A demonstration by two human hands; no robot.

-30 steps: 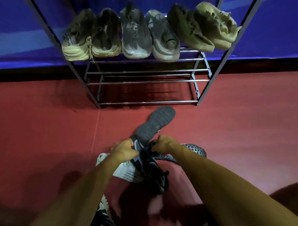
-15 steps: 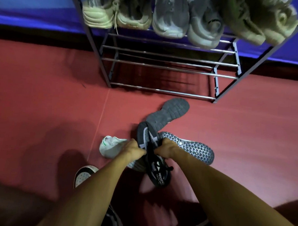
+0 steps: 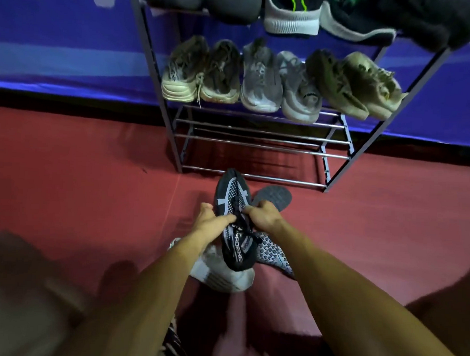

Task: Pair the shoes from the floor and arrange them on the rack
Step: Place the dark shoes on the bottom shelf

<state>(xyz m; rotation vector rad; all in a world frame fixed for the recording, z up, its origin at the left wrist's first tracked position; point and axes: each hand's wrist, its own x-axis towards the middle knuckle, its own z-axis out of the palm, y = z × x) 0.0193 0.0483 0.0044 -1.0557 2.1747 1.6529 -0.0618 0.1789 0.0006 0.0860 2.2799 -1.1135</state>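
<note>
A black and white knit shoe is lifted off the floor, toe pointing at the rack. My left hand grips its left side near the laces. My right hand grips the right side. Under it on the red floor lie a white shoe, a patterned-sole shoe and a grey sole-up shoe. The metal shoe rack stands ahead; its bottom bars are bare.
The middle shelf holds three pairs: tan, grey and olive. Dark shoes and one with a white sole fill the shelf above. A blue wall panel stands behind. My knees frame the lower corners.
Both hands have raised the black and white shoe and turned it toe-forward toward the rack. My head has tilted up, bringing the upper shelf into view.
</note>
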